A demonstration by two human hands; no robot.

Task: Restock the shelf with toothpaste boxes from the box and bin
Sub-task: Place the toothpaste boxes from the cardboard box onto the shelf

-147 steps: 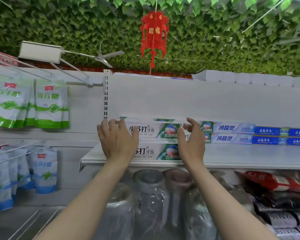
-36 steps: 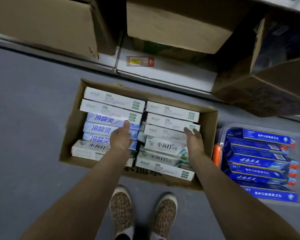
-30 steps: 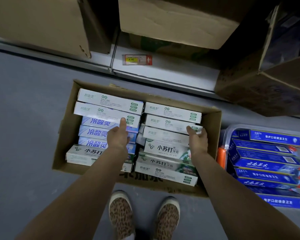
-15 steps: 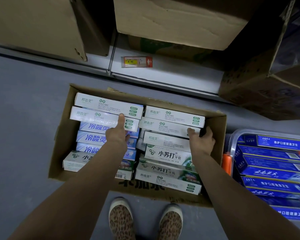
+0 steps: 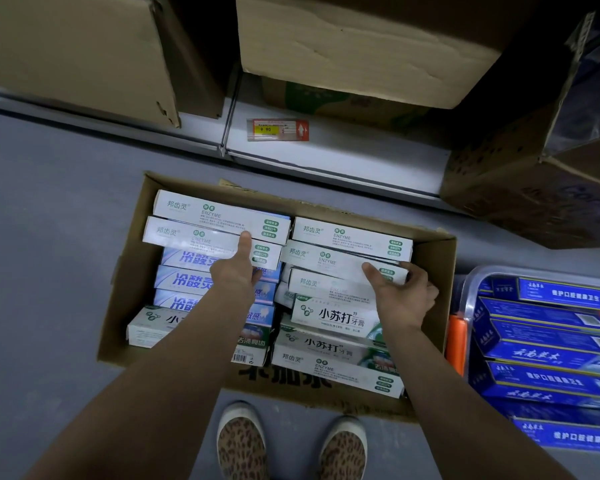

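Head view looks straight down at the cardboard box (image 5: 440,292) on the grey floor, still packed w/ toothpaste boxes in two stacks, approx a dozen or more visible, so plenty left to shelve. Left hand (image 5: 234,271) lies over the left stack, thumb straight and pressing the edge of a white ENZYME box (image 5: 187,233) at about 11 o'clock from the wrist; its other fingers are hidden, so can't tell if it's really gripping. Right hand (image 5: 404,292) curls round the right end of another ENZYME carton (image 5: 326,259) in the right stack, thumb on top, fingers tucked at the end: looks like a pick-up just starting. At 3 o'clock from the box, the clear bin (image 5: 471,282) w/ orange handle is full of blue toothpaste boxes (image 5: 548,327), seemingly untouched. The target shelf isn't in view, so what's already stocked can't be judged; my guess is many trips remain.
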